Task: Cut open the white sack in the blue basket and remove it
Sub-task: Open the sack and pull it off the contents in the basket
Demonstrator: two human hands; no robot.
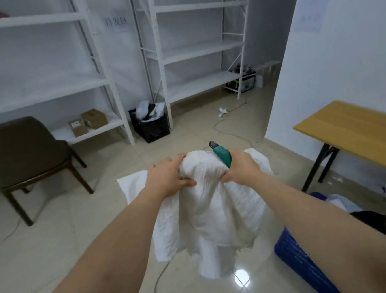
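Left hand (pixel 170 175) grips a bunched top fold of the sack (pixel 206 206), fingers curled over the crest and thumb pressed into the cloth on the near side. Right hand (pixel 241 165) grips the opposite side of the same bunch and at the same time holds a knife (pixel 222 154): a green plastic handle with a short dark blade pointing up and away, clear of the fabric. The sack is held up in the air between both hands, outside the basket (pixel 297 254), hanging down in soft creased folds with ragged lower edges; the material looks like thin white woven cloth, matt and heavily wrinkled. The basket sits at lower right, partly behind the right forearm: blue plastic with a perforated lattice wall, holding pale and dark textiles. The floor (pixel 55 240) is glossy beige tile with a round lamp reflection below the sack, and a thin cable (pixel 159 280) runs across it. A brown chair (pixel 22 149) with dark wooden legs stands at left. White metal shelves (pixel 190 50) line the back wall, with cardboard boxes (pixel 88 122) on a low shelf. A black lattice crate (pixel 150 126) stuffed with crumpled wrapping stands between the shelf units. A wooden table (pixel 354 130) on black legs stands at right.
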